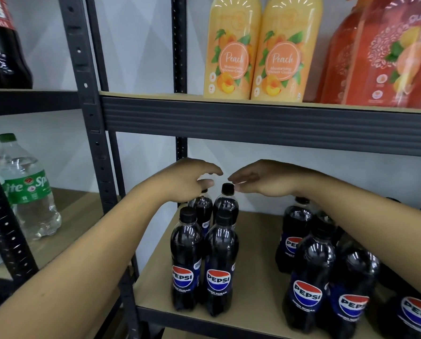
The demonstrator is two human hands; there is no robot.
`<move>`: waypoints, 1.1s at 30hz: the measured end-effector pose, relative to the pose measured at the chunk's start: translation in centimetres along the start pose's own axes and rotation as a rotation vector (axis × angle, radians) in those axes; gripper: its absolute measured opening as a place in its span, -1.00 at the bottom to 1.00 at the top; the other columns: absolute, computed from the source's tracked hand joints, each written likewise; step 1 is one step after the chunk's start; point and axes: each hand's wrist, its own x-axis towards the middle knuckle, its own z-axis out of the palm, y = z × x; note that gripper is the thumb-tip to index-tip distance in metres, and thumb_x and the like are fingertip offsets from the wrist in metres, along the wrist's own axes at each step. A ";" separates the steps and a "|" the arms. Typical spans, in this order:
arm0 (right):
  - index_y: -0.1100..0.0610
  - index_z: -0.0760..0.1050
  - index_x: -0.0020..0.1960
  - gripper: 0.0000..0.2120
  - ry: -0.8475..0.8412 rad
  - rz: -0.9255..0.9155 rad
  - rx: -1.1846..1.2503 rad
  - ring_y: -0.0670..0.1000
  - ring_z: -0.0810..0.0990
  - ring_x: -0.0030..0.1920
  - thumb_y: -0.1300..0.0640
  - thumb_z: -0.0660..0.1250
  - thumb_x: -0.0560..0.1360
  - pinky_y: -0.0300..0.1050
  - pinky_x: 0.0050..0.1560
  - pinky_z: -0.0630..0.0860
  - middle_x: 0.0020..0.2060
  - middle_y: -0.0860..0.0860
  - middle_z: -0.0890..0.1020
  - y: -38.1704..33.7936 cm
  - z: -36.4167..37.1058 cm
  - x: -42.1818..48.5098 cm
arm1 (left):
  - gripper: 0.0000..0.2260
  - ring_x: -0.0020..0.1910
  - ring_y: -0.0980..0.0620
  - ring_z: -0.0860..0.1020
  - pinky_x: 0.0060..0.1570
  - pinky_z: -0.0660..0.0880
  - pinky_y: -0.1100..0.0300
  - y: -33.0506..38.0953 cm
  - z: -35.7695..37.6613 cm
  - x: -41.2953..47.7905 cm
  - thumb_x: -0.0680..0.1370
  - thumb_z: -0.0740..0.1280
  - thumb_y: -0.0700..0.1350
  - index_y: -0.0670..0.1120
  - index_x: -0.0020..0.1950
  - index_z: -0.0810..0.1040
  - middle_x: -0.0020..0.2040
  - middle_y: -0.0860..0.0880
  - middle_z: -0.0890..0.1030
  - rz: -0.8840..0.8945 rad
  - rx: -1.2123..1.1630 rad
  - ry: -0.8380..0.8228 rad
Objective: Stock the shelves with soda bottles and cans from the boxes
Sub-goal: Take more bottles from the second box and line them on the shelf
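Four small dark plastic Pepsi bottles with black caps stand upright in a tight two-by-two block near the left front corner of the tan wooden shelf board [253, 241]. The front pair [186, 260] sits just behind the front edge, and the two rear bottles touch them from behind. The left hand [187, 182] arches over the rear left bottle [203, 211], fingers loosely curved and spread, gripping nothing; that bottle's cap sits just under the thumb, and I cannot tell if they touch. The right hand [261, 179] hovers palm down with its fingers nearly straight, and its thumb tip lies just beside the cap of the rear right bottle [226, 206]. A second group of Pepsi bottles [309, 277] stands toward the right end of the board. On the shelf above stand two yellow peach shower cream bottles [229, 52]. A clear Sprite bottle with a green label [26, 192] stands on the neighbouring shelf to the left.
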 end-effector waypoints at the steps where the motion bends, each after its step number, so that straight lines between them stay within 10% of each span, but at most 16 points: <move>1: -0.18 0.49 0.42 -0.62 0.007 0.002 -0.005 -0.21 0.49 0.31 -0.14 0.33 0.62 -0.24 0.33 0.32 0.31 -0.26 0.55 0.3 -0.3 -0.7 | -0.66 0.33 0.09 0.45 0.20 0.30 0.24 0.6 -0.2 0.0 0.71 0.23 -0.01 0.16 0.49 0.45 0.48 0.13 0.46 0.028 0.012 -0.012; 22: -0.10 0.37 0.51 -0.44 0.056 0.387 -0.266 -0.03 0.51 0.30 -0.09 0.44 0.55 -0.13 0.33 0.45 0.37 -0.12 0.51 10.6 -5.6 -10.4 | -0.38 0.25 0.02 0.51 0.15 0.39 0.18 13.7 4.7 10.1 0.63 0.29 0.22 0.13 0.64 0.17 0.43 0.00 0.50 0.275 0.273 -0.406; 29: 0.00 0.56 0.17 -0.80 0.058 0.301 -0.121 -0.06 0.69 -0.29 0.05 0.45 0.56 -0.20 -0.28 0.58 -0.15 0.01 0.67 12.9 -4.9 -9.5 | -0.76 -0.09 0.04 0.51 -0.20 0.41 0.16 15.2 7.6 11.3 0.64 0.36 0.05 -0.04 0.23 0.51 -0.05 0.07 0.54 0.294 0.226 -0.337; 33: -0.02 0.58 0.13 -0.82 0.082 0.222 -0.141 -0.11 0.70 -0.25 0.00 0.46 0.55 -0.23 -0.21 0.52 -0.13 -0.07 0.65 13.2 -5.0 -9.2 | -0.83 -0.11 0.11 0.52 -0.18 0.44 0.16 14.6 7.4 11.3 0.60 0.44 -0.01 -0.01 0.14 0.56 -0.08 0.11 0.55 0.249 0.168 -0.307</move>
